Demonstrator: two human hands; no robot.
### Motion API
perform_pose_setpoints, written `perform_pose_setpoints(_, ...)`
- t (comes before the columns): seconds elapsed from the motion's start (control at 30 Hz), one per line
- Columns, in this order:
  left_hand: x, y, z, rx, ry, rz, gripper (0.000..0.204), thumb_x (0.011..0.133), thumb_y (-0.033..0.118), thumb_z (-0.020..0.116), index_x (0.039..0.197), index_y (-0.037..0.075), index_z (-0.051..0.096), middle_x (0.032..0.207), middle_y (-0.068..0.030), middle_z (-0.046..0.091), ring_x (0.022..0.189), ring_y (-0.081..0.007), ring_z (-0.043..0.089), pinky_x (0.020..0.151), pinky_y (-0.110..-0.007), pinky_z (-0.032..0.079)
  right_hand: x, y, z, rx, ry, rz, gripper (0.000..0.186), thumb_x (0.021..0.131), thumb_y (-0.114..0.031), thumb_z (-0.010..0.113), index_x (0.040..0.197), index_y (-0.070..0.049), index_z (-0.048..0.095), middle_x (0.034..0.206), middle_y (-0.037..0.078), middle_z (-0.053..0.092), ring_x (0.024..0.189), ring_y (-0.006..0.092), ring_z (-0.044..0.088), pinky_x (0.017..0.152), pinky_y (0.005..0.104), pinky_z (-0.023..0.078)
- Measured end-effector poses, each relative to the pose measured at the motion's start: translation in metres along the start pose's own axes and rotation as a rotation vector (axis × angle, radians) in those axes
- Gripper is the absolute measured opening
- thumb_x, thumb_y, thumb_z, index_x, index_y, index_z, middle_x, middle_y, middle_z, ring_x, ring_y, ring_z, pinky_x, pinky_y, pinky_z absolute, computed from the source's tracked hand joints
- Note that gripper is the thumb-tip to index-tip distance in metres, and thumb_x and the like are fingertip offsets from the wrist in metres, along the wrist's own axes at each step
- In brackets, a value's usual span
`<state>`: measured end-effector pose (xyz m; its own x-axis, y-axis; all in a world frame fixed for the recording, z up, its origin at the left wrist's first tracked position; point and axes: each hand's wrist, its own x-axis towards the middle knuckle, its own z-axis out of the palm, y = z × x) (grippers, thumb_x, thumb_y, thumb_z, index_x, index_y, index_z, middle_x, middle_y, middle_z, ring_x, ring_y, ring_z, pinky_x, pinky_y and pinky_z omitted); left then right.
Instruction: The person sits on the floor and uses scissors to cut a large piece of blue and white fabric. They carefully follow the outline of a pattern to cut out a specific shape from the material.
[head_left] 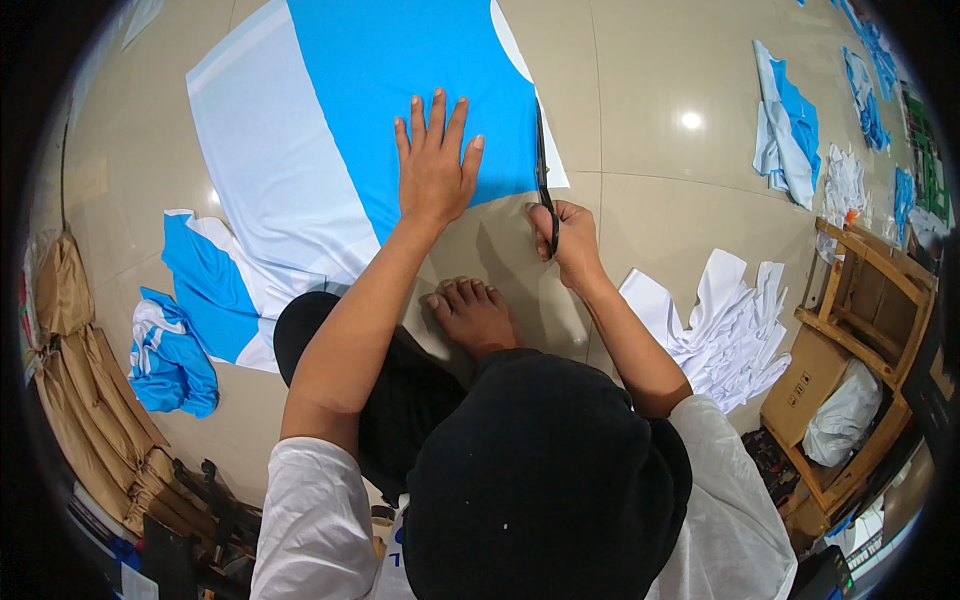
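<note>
A large piece of blue and white fabric (330, 110) lies spread on the tiled floor in front of me. My left hand (433, 165) rests flat on its blue part, fingers spread. Black-handled scissors (544, 170) are in my right hand (572, 240), whose fingers are wrapped round the handles. Their blades point away from me along the right edge of the blue part, where a narrow white strip (552, 155) lies beyond them. Whether the blades are parted is hard to make out. My bare foot (474, 318) is on the floor between my forearms.
White fabric scraps (722, 335) lie in a pile beside my right forearm. Blue and white pieces (212, 280) sit at my left, another bundle (788, 125) at far right. A wooden frame (868, 290) with a cardboard box (806, 385) stands right; brown cloth (90, 400) hangs left.
</note>
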<state>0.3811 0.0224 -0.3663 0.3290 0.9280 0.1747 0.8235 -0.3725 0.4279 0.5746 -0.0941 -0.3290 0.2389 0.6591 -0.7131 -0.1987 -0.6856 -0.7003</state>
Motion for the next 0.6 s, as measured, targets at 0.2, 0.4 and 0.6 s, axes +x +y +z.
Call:
perform_pose_setpoints(0.2,0.0001,-0.0001,0.0001,0.009,-0.004,0.001,0.056,0.114,0.038,0.051,0.163,0.011,0.051,0.172,-0.0216,0.04,0.162,-0.0499,0.029,0.129,-0.071,0.019,0.0,0.0026,-0.0007,-0.01,0.003,0.004,0.031,0.091,-0.026,0.083,0.078,-0.004,0.065,0.059,0.002,0.059,0.046,0.0108,0.053,0.043,0.0284,0.04)
perform_pose_setpoints(0.4,0.0004,-0.0006,0.0001,0.013,-0.006,0.0,0.056,0.114,0.039,0.051,0.163,0.011,0.051,0.173,-0.0211,0.04,0.162,-0.0496,0.029,0.129,-0.071,0.019,-0.0021,0.0028,-0.0016,-0.025,0.005,0.003,0.032,0.092,-0.026,0.083,0.077,-0.004,0.065,0.059,0.002,0.059,0.046,0.0109,0.054,0.043,0.0283,0.04)
perform_pose_setpoints(0.6,0.0002,-0.0004,-0.0002,0.014,-0.011,-0.003,0.056,0.114,0.039,0.051,0.163,0.012,0.05,0.173,-0.0208,0.039,0.162,-0.049,0.028,0.13,-0.07,0.018,0.001,-0.0023,0.0001,-0.017,0.003,-0.01,0.034,0.092,-0.027,0.084,0.077,-0.003,0.064,0.058,0.002,0.058,0.045,0.0113,0.053,0.043,0.0284,0.039)
